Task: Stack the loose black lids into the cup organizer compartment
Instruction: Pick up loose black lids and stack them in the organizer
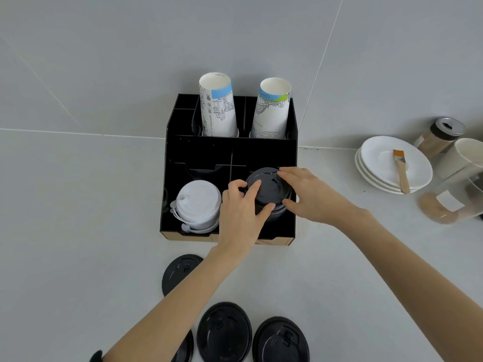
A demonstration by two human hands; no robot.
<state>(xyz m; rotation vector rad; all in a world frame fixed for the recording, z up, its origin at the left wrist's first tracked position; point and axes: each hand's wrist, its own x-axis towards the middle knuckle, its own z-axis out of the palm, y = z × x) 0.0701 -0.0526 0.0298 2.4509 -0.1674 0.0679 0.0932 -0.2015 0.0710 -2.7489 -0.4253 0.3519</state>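
Both hands on a stack of black lids (269, 194) in the front right compartment of the black organizer (230, 152). Left hand (241, 215) gripping the stack's near-left edge, fingers (252, 190) laid on the top lid; right hand (307, 194) with fingers (283, 175) touching its far rim. Just left of the left fingers, white lids (197, 203) in the neighbouring compartment. Beyond the fingers, two paper cups (218, 105) upside down. Nearer than the fingers, loose black lids (224, 333) flat on the surface (78, 231). Well right of the right fingers, stacked white plates (376, 158) bearing a brush (401, 171).
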